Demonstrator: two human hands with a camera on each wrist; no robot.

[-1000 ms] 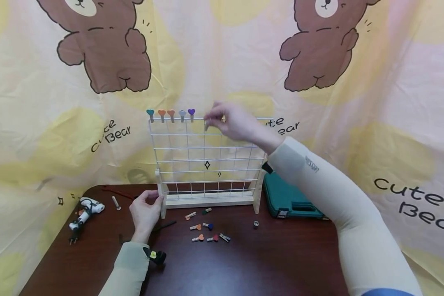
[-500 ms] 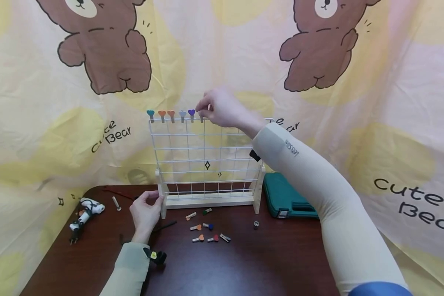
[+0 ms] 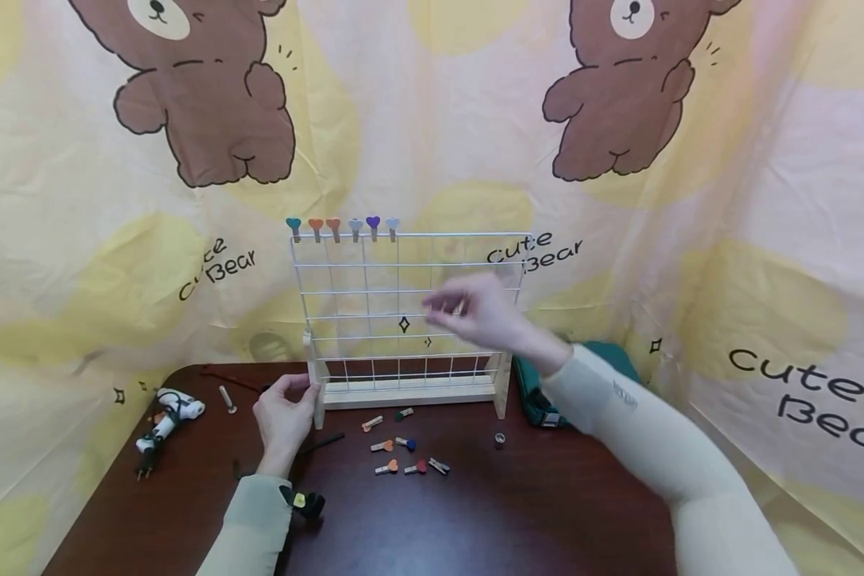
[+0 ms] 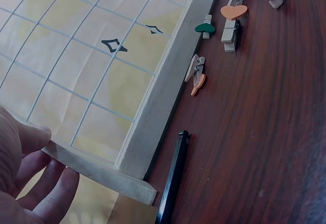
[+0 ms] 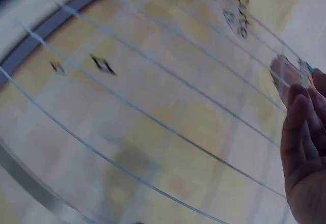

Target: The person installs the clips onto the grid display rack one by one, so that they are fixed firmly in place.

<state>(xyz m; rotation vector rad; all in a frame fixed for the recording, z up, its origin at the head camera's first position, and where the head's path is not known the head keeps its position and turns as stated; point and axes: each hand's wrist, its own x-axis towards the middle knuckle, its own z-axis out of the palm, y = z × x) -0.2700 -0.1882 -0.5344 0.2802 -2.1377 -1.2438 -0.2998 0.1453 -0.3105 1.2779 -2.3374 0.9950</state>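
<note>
A white wire grid rack (image 3: 416, 292) stands upright in a wooden base (image 3: 410, 397). Along the left half of its top wire sit several small heart clothespins, from a teal clothespin (image 3: 294, 228) to a pale blue clothespin (image 3: 393, 229) at the right end of the row. My left hand (image 3: 285, 412) grips the rack's left wooden leg (image 4: 91, 170), thumb on one side and fingers on the other. My right hand (image 3: 475, 314), blurred, is in front of the grid below the top wire, fingers loosely bent with nothing visible between them.
Several loose clothespins (image 3: 386, 467) lie on the dark table (image 3: 547, 512) before the rack. A small metal piece (image 3: 500, 440) is right of them. A green case (image 3: 612, 360) stands at right, a white glue gun (image 3: 176, 408) at left. A black stick (image 4: 175, 175) lies near the left leg.
My right hand has set a pale blue clothespin on the top wire beside the purple one, let go, and dropped down to the right. The left hand stays on the leg.
</note>
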